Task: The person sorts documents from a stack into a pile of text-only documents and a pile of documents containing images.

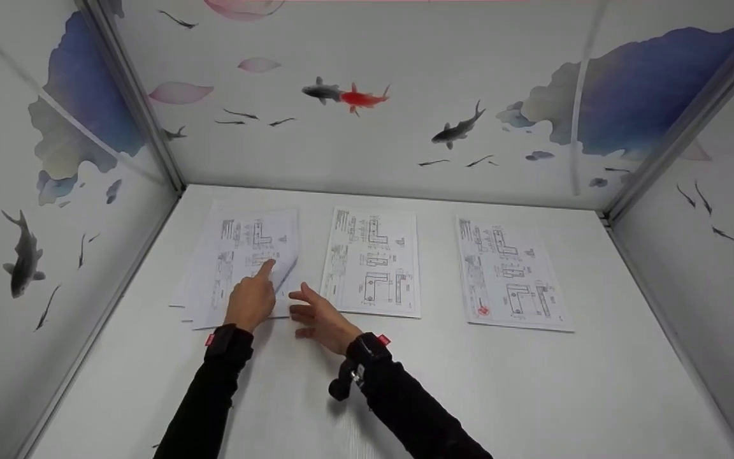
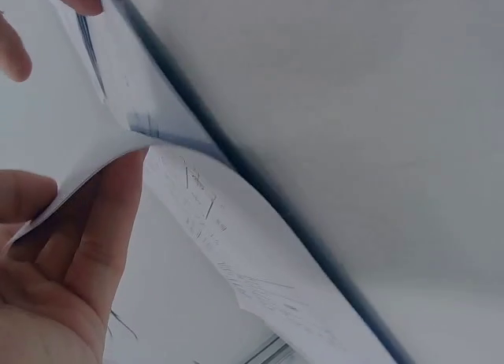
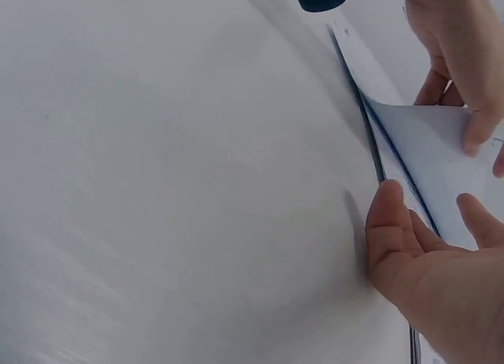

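Note:
My left hand pinches the lifted lower right part of a printed drawing sheet on the left paper stack. In the left wrist view, the sheet curves up between the thumb and fingers of the left hand. My right hand is just right of it, fingers spread and loosely bent. In the right wrist view, the right hand has its fingertips at the stack's edge, below the raised sheet. Part of the page beneath is hidden by the raised sheet and the hands.
A middle stack of drawings lies just beyond the right hand. Farther right is another stack with a red stamp mark. White panels painted with fish enclose the white table at the back and sides.

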### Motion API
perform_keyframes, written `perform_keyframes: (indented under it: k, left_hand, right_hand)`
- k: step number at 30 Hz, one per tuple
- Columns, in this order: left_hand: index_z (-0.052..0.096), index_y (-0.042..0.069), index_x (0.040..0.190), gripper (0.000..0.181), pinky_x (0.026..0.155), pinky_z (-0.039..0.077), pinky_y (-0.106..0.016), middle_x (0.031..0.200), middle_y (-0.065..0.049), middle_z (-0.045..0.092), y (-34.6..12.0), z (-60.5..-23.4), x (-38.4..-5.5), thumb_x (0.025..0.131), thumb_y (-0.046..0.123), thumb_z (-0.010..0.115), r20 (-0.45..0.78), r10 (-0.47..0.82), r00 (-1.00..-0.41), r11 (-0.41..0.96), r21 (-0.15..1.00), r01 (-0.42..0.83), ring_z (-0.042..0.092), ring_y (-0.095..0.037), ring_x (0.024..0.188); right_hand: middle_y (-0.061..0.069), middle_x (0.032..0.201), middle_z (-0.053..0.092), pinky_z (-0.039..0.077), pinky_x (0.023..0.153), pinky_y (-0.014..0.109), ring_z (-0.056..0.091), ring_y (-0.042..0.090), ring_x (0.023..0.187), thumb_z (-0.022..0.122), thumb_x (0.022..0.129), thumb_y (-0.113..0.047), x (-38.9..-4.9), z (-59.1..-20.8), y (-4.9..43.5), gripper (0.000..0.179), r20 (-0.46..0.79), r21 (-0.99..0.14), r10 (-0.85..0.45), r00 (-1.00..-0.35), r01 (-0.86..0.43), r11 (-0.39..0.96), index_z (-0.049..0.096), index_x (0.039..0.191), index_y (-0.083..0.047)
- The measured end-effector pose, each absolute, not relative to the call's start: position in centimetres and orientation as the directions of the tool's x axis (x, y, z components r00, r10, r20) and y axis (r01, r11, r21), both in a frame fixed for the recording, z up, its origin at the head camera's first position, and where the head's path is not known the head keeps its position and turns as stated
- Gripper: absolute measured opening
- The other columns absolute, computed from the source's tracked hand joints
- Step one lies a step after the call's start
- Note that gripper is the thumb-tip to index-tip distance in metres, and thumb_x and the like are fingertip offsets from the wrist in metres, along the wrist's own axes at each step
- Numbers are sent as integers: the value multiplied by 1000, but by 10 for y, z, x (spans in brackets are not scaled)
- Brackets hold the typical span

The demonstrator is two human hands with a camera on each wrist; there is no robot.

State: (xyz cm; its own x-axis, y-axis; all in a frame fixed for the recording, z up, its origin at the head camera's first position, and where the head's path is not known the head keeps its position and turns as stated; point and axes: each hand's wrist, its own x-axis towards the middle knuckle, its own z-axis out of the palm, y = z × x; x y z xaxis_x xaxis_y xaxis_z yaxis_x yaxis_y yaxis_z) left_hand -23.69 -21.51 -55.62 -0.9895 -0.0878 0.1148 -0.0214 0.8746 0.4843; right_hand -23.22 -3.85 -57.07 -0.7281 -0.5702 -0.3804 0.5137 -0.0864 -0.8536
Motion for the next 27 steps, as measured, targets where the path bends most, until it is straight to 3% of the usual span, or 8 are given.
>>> perform_keyframes:
  k: [4,7,10,14,17,21,27]
  left_hand:
    - [64,5,125,32,65,49,-40,95,-15,73,-217,-561,-236,95,14,56,65,-46,-997,845,535,-4,59,-21,68]
    - [71,4,100,20,64,48,-36,86,-9,70,-216,-562,-236,95,17,56,20,-36,-999,815,579,-18,58,-19,70]
    - [70,6,85,19,59,42,-34,73,-4,63,-215,-563,-235,95,17,57,72,-51,-996,813,582,0,57,-19,64]
    - [76,6,93,19,73,52,-41,87,-6,74,-213,-564,-233,93,17,60,214,-78,-974,809,585,64,69,-24,81]
    - [77,7,98,20,86,51,-45,97,-8,75,-210,-565,-231,93,18,61,257,-58,-965,790,603,113,69,-27,96]
    - [78,9,95,18,91,49,-45,97,-5,74,-210,-567,-229,91,22,65,249,-11,-968,777,611,148,66,-25,100]
    - [78,10,99,40,99,44,-47,107,-7,73,-221,-570,-227,92,47,64,112,9,-994,760,645,79,62,-28,109]
  right_hand:
    - [21,153,35,37,110,50,35,37,142,46,95,-64,-232,-572,-41,76,-370,-809,-584,-723,559,-179,42,146,-8]
    - [20,155,29,38,110,51,35,39,142,48,94,-63,-230,-573,-43,77,-371,-784,-600,-709,585,-207,39,148,-8]
    - [17,159,24,40,109,51,34,37,142,46,95,-63,-228,-575,-45,78,-362,-799,-613,-702,573,-184,35,151,-10]
    - [14,161,22,39,109,52,31,36,144,40,98,-63,-228,-574,-48,72,-326,-827,-625,-709,534,-175,30,154,-19]
    - [14,161,23,36,110,55,29,38,146,36,99,-63,-229,-572,-49,67,-299,-827,-638,-710,526,-198,25,155,-29]
    - [12,163,20,33,111,58,27,39,146,32,100,-63,-230,-573,-48,65,-263,-839,-648,-715,501,-213,17,156,-35]
    - [4,164,16,37,110,54,29,31,146,33,101,-60,-231,-577,-48,66,-269,-863,-666,-696,481,-154,26,156,-23]
